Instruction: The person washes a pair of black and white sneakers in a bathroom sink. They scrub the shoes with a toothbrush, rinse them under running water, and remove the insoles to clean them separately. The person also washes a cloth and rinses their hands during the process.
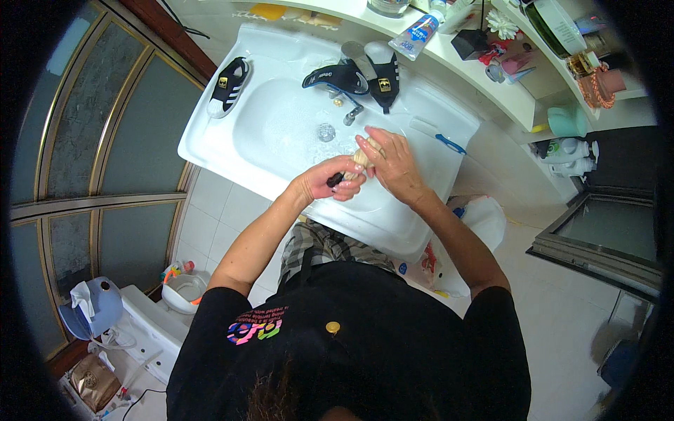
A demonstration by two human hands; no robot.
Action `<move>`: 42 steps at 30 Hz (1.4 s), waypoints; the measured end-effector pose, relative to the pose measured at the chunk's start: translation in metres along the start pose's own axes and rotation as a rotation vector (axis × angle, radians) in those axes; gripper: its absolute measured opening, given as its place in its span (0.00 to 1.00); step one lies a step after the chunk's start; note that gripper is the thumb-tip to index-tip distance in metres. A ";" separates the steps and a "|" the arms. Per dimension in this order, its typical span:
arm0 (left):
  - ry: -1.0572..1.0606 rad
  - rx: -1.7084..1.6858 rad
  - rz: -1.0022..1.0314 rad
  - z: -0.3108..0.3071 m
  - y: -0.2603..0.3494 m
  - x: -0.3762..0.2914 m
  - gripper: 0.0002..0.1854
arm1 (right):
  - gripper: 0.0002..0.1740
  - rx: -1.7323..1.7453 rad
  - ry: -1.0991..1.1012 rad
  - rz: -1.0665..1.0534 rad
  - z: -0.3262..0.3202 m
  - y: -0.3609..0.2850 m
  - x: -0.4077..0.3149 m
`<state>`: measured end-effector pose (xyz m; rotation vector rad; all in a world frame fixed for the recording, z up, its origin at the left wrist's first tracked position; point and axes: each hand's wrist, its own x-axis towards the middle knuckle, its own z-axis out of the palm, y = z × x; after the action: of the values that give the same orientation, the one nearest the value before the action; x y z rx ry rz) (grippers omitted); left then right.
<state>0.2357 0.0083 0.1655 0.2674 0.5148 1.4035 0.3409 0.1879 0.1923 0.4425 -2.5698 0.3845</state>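
Over the near side of a white washbasin (274,126), my left hand (331,179) is closed around a wet-looking cream bundle (361,158) with a dark end (335,180). What the bundle is cannot be made out. My right hand (392,163) has its fingers and thumb around the bundle's upper end, hiding part of it. Beyond the hands stands a metal tap (352,114), with a dark insole (334,79) lying across it. A black sneaker (384,84) with white stripes leans beside the tap. Its match, another black sneaker (229,87), rests on the left rim.
A blue-handled brush (450,143) lies on the right rim. Above, a white shelf (347,8) carries a toothpaste tube (417,34) and several toiletries. Glazed door panels (142,116) stand at left. A white bucket (184,292) is on the floor, and a window frame (595,242) juts in at right.
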 end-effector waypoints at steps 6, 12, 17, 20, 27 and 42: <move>0.171 0.667 -0.168 0.001 0.023 -0.003 0.14 | 0.13 -0.084 -0.257 -0.032 0.001 0.012 0.014; 0.505 2.108 0.211 -0.005 0.030 0.002 0.25 | 0.09 0.318 -0.726 0.508 0.003 0.015 0.023; 0.377 2.386 0.577 -0.008 0.026 0.003 0.27 | 0.16 1.450 -1.047 1.067 0.006 0.038 0.030; 0.525 1.959 0.587 -0.011 0.028 0.007 0.24 | 0.12 1.451 -0.747 1.172 -0.002 0.030 0.030; 0.326 0.513 -0.066 -0.005 0.051 -0.004 0.09 | 0.34 0.028 -0.079 0.136 -0.040 -0.007 0.025; 0.408 2.049 0.158 0.013 0.048 -0.005 0.14 | 0.08 0.195 -0.648 0.466 0.001 0.004 0.034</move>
<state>0.2002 0.0130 0.2004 1.6483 2.1774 0.5321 0.3110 0.1834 0.2087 0.0123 -3.2857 0.7615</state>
